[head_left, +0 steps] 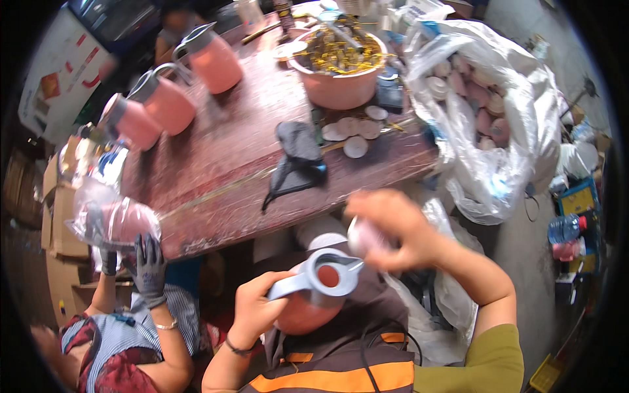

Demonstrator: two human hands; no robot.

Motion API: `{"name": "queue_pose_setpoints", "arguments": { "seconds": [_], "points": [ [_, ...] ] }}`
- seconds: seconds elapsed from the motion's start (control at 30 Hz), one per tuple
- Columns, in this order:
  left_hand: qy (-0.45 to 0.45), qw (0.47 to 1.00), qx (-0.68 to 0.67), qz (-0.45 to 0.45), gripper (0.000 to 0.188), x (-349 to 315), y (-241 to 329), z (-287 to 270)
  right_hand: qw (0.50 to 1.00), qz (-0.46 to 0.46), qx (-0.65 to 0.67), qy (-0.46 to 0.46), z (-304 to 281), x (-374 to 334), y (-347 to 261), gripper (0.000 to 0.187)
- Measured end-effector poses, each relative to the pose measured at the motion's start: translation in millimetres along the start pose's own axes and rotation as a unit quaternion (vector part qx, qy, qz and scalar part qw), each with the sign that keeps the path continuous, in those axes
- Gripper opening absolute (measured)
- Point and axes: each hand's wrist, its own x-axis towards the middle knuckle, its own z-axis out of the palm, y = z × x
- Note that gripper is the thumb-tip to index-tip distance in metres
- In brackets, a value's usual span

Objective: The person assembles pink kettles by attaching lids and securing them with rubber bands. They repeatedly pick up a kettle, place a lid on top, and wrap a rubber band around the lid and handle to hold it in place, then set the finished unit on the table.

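My left hand [257, 306] is wrapped round the grey-blue handle of a coral thermal jug [305, 316]. The jug stands tilted in front of my apron, and its round mouth is uncovered, showing a reddish inside. Just right of its spout, my right hand [401, 230] grips a pink and white stopper [364, 238], apart from the jug and smeared by motion. On the table [229, 154] beyond lies a crumpled dark grey cloth item, perhaps a mask or glove [298, 157].
Three coral jugs [219, 62] stand at the table's far left. A pink tub [341, 92] holds yellow-and-dark parts, with pale discs [356, 147] nearby. Right, a white plastic bag [517, 164] holds pink stoppers. At left, a co-worker's gloved hands [151, 272] touch a plastic-wrapped jug [128, 223].
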Motion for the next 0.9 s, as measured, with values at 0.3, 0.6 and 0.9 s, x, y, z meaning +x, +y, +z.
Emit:
{"name": "queue_pose_setpoints", "arguments": {
  "seconds": [0.3, 0.6, 0.9],
  "points": [
    [0.009, 1.000, 0.013, 0.023, 0.035, -21.5, -24.5, -7.4, 0.974, -0.019, 0.170, -0.150, 83.4, 7.7, -25.2, 0.072],
    [0.074, 0.974, 0.180, 0.117, 0.039, -45.8, -8.5, 18.6, 0.939, 0.248, 0.183, -0.150, 103.1, 11.1, -34.8, 0.062],
    [-0.056, 0.991, -0.115, -0.042, 0.029, -16.4, -48.3, -28.4, 0.965, -0.063, 0.052, -0.250, 68.3, 15.8, -36.9, 0.078]
  ]
}}
